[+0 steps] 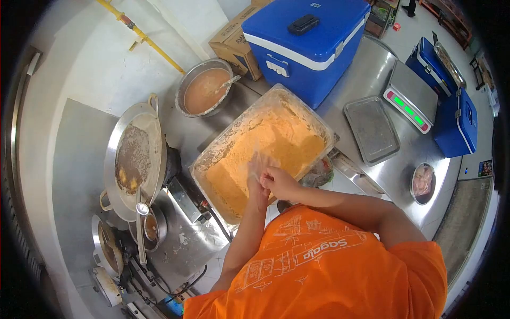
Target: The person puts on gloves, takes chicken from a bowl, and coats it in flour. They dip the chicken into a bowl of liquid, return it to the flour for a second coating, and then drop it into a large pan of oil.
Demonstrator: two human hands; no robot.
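Over the near part of a large clear bin [234, 126] of orange-yellow powder [271, 133], my two hands meet. A thin clear plastic glove [261, 161] covers the fingers of my left hand [257, 183], which point away from me and look stretched out, though blurred. From the right, my bare right hand [279, 182] comes across with its fingers closed on the glove near my left wrist. The powder lies heaped and uneven, and the bin's walls are dusted with it.
Left of the bin stand a wide wok [112, 159] of dark oil with a thermometer [142, 208] and a smaller pan [101, 239]. Behind are a bowl of brownish batter [204, 91] and a blue cooler [303, 50]. A tray [372, 130], scale [411, 95] and meat bowl [423, 183] sit right.
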